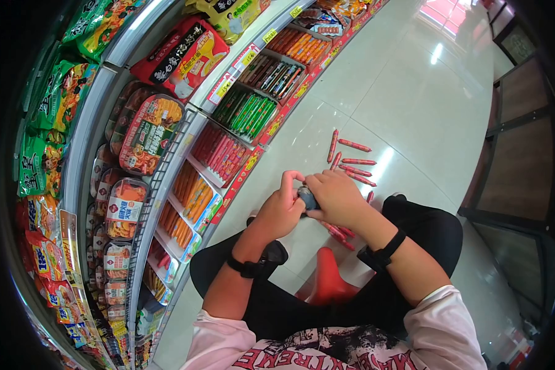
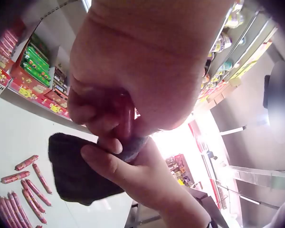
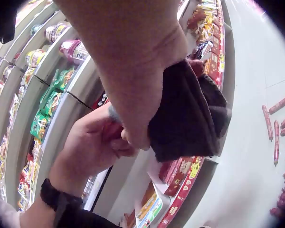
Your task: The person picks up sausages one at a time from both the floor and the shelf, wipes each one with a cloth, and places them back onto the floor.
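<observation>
In front of the seated person, the two hands meet over a dark cloth. The left hand (image 1: 278,211) curls its fingers around a red sausage (image 2: 127,118), most of which is hidden by the fingers and the cloth. With thumb and fingers, the right hand (image 1: 338,196) grips the dark cloth (image 3: 183,118) wrapped about the sausage's end. A loose flap of the cloth hangs out past the right hand in both wrist views. Several red-wrapped sausages (image 1: 356,161) lie scattered on the floor just beyond the hands.
Shelves of packaged food stand at the left, with boxes of green-wrapped sticks (image 1: 246,113) and red-wrapped sticks (image 1: 219,151) on the lowest tier. A red stool (image 1: 330,277) shows between the legs. Pale tiled floor (image 1: 400,92) stretches ahead, and dark cabinets (image 1: 524,148) line the right.
</observation>
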Action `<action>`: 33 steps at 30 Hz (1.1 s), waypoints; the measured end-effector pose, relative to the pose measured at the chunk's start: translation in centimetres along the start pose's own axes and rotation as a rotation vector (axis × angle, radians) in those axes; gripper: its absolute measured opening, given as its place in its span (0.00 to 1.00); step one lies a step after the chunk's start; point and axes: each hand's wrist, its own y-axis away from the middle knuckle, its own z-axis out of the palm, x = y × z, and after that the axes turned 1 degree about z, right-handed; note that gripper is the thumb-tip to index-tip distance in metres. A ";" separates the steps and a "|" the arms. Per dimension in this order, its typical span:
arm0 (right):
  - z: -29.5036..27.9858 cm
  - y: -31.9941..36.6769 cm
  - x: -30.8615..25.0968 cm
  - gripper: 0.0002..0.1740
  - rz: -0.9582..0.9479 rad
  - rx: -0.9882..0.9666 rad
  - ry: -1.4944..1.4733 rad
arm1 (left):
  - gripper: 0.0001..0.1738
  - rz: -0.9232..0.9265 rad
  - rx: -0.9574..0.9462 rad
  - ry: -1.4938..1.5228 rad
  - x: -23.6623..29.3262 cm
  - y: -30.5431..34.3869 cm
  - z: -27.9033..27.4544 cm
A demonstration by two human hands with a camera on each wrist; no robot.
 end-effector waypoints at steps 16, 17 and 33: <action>-0.5 -1.4 1.0 0.22 0.543 0.142 -1.174 | 0.12 0.484 0.411 -0.285 -0.4 0.3 -0.5; -0.8 -1.4 1.2 0.22 0.576 0.172 -1.300 | 0.10 0.577 0.402 -0.387 0.0 0.4 -0.4; 0.6 -2.1 2.8 0.25 0.639 0.510 -1.893 | 0.15 0.368 0.046 -0.403 -0.9 0.8 3.4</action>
